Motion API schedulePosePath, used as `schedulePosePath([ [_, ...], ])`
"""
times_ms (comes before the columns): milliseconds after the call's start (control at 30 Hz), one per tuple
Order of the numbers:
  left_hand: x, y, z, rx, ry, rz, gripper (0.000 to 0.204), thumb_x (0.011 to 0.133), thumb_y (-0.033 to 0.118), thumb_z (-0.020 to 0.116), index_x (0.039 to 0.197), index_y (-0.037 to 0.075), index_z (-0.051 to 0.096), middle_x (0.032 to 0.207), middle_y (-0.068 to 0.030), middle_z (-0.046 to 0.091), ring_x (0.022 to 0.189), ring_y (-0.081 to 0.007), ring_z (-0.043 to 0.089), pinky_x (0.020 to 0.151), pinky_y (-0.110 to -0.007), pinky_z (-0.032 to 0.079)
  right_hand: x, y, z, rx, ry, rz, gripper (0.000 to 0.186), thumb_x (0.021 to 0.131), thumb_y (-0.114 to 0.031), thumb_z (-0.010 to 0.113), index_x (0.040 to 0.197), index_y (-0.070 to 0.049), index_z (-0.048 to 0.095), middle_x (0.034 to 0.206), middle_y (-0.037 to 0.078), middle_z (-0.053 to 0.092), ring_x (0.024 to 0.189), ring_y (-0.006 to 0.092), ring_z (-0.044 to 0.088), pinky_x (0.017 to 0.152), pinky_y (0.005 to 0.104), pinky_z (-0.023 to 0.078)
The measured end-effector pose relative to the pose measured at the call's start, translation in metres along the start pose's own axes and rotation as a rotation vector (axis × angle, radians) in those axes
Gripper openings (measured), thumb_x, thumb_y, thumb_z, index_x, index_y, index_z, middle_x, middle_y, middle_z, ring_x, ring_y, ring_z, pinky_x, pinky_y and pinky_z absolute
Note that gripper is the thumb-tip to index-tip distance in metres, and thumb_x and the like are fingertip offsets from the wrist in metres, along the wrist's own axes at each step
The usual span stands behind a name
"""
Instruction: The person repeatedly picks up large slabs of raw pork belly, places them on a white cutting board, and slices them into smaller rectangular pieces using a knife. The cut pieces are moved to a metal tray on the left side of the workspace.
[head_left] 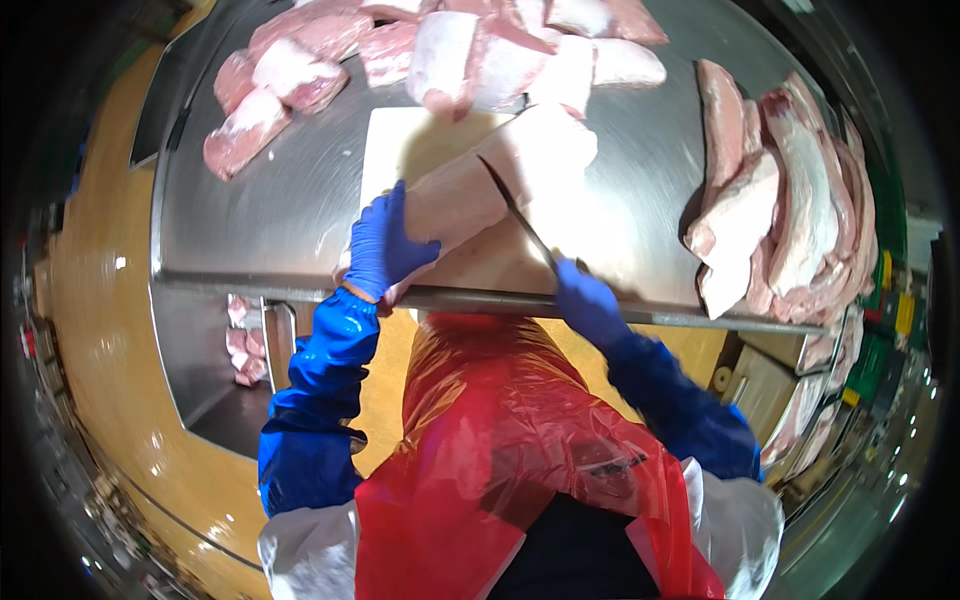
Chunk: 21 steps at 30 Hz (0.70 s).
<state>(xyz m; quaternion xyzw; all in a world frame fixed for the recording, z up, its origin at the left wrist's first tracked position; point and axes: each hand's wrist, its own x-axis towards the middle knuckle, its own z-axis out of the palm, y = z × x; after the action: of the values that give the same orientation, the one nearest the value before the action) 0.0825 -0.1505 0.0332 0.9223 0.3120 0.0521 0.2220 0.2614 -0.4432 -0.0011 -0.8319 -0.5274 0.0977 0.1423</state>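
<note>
A long slab of pale pink meat lies diagonally across a white cutting board. My left hand, in a blue glove, grips the slab's near-left end, thumb out to the right. My right hand, also blue-gloved, is closed on a knife near the table's front edge. The dark blade reaches up and left onto the middle of the slab, its tip near the upper side.
A steel table carries several meat chunks along the back and a pile of long meat strips at right. Below left, a steel bin holds small pieces. More meat sits in containers at lower right.
</note>
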Motion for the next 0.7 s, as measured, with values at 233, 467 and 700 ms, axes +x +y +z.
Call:
schedulePosePath([
  [233, -0.089, -0.028, -0.017, 0.193, 0.138, -0.123, 0.104, 0.059, 0.044, 0.083, 0.143, 0.002, 0.038, 0.134, -0.0230, 0.048, 0.127, -0.0387, 0.045, 0.105, -0.047, 0.038, -0.042, -0.073, -0.036, -0.207, 0.105, -0.173, 0.028, 0.092, -0.012, 0.055, 0.116, 0.001, 0.054, 0.085, 0.023, 0.063, 0.063, 0.0368, 0.063, 0.050, 0.0464, 0.049],
  [467, -0.082, -0.047, 0.012, -0.053, 0.207, 0.028, 0.089, 0.058, 0.032, 0.080, 0.135, 0.005, 0.043, 0.120, -0.0163, 0.053, 0.114, -0.0349, 0.051, 0.095, -0.049, 0.041, 0.038, -0.160, -0.038, 0.174, -0.432, 0.164, 0.023, 0.090, -0.009, 0.047, 0.112, -0.001, 0.046, 0.082, 0.029, 0.064, 0.080, 0.0498, 0.062, 0.070, 0.0572, 0.048],
  [700, -0.073, -0.028, -0.001, 0.191, 0.126, 0.035, 0.087, 0.062, 0.044, 0.080, 0.131, 0.003, 0.047, 0.120, -0.0168, 0.056, 0.112, -0.0348, 0.055, 0.092, -0.049, 0.044, 0.113, -0.166, 0.028, 0.037, -0.272, 0.131, 0.021, 0.087, -0.007, 0.053, 0.108, -0.004, 0.048, 0.097, 0.024, 0.065, 0.094, 0.0417, 0.064, 0.077, 0.0506, 0.051],
])
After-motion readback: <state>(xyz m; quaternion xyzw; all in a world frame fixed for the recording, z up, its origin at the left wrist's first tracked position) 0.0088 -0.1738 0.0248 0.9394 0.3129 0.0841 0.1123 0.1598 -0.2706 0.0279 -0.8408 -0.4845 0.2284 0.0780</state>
